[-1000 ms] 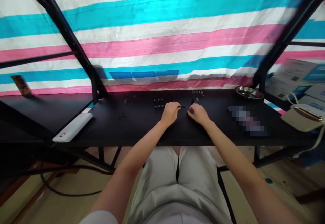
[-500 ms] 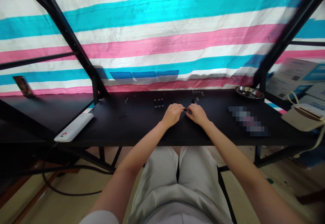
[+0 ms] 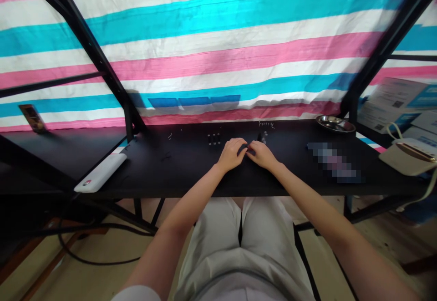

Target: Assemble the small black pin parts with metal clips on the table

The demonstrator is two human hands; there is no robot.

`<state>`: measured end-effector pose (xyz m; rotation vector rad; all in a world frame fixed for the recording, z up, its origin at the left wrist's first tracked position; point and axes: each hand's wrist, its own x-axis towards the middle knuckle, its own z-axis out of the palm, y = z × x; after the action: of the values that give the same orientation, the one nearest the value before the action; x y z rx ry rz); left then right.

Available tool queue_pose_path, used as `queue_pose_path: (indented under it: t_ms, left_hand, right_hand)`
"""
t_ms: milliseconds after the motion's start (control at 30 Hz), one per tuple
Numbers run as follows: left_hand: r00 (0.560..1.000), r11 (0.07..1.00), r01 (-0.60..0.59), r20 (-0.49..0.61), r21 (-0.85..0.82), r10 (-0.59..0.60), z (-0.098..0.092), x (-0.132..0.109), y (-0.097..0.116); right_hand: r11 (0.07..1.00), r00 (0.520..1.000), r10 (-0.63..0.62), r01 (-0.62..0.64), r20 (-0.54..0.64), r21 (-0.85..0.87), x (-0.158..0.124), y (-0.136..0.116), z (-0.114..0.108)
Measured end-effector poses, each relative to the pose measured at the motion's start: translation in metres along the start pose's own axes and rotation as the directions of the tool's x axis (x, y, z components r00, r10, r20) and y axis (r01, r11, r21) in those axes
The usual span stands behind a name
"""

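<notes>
Over the middle of the black table [image 3: 184,169] my left hand [image 3: 231,153] and my right hand [image 3: 263,154] meet with their fingertips close together. Both are closed in a pinch on a small dark piece [image 3: 246,148], mostly hidden by the fingers and too small to name. Just left of my left hand, three small dark cylinders with pale ends [image 3: 214,140] stand in a row. Behind my right hand lie a little black item [image 3: 259,137] and a few small clear-grey bits [image 3: 265,135].
White curly scraps [image 3: 266,124] lie along the back edge. A shiny metal dish [image 3: 336,124] sits at the back right, with a blurred-out item [image 3: 334,162] before it. A beige bag [image 3: 406,159] is at the right end, a white oblong device [image 3: 100,172] at the left.
My right hand has shifted slightly left, bringing its fingertips closer to my left hand's. The dark piece between them is now more covered.
</notes>
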<state>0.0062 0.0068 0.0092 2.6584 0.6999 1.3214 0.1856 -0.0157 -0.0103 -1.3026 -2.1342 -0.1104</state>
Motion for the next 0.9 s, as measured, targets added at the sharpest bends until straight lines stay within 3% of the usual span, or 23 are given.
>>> queue_pose_path:
  t_ms: [100,167,267,333,433,633,900]
  left_hand:
    - [0.983,0.995,0.093,-0.156,-0.037,-0.098,-0.003,0.0,-0.006]
    - [0.935,0.977,0.186,-0.287,-0.106,-0.209,-0.005,0.001,-0.012]
    - [0.789,0.899,0.35,-0.436,-0.263,-0.434,-0.008,0.002,-0.023]
    - [0.68,0.826,0.411,-0.474,-0.385,-0.559,-0.01,0.002,-0.028]
    - [0.589,0.75,0.432,-0.473,-0.501,-0.655,-0.012,0.003,-0.033]
    - [0.62,0.764,0.396,-0.465,-0.51,-0.632,-0.01,0.002,-0.03]
    - [0.634,0.754,0.406,-0.436,-0.516,-0.639,-0.01,0.002,-0.028]
  right_hand:
    - [0.986,0.995,0.104,-0.103,-0.002,0.13,0.015,0.0,0.006]
    - [0.968,0.984,0.172,-0.178,0.048,0.178,0.031,-0.002,0.011]
    - [0.933,0.945,0.292,-0.316,0.149,0.174,0.059,-0.007,0.022]
    - [0.905,0.913,0.358,-0.391,0.193,0.17,0.075,-0.012,0.031]
    - [0.887,0.899,0.398,-0.428,0.182,0.173,0.09,-0.019,0.047]
    - [0.874,0.879,0.445,-0.468,0.174,0.131,0.098,-0.027,0.071]
    - [0.851,0.847,0.488,-0.516,0.212,0.102,0.102,-0.028,0.073]
